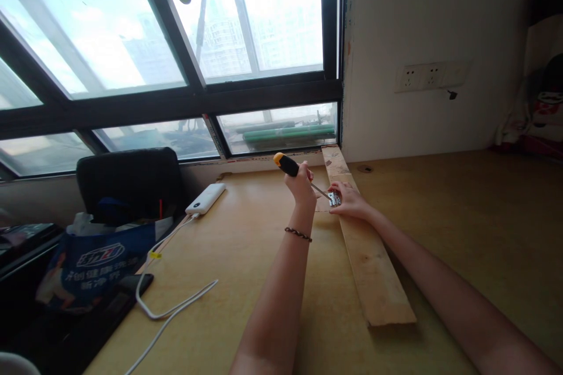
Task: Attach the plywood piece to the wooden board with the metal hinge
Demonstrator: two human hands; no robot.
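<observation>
My left hand [301,183] is closed around the black and yellow handle of a screwdriver [288,165]. The screwdriver slants down to the right, and its shaft reaches a small silver metal hinge [333,198]. The hinge lies at the left edge of a long wooden board [373,266], where a small flat piece of wood [322,205] also shows. With fingers and thumb, my right hand [349,200] grips the hinge against the board. Whether the tip sits in a screw is too small to make out.
The board runs over the wooden table [246,234] towards the window [272,129]. On the left, a white power bank [206,199] lies with a white cable [152,312] trailing forward. A black chair [132,181] and a blue bag [101,263] stand beyond the table's left edge.
</observation>
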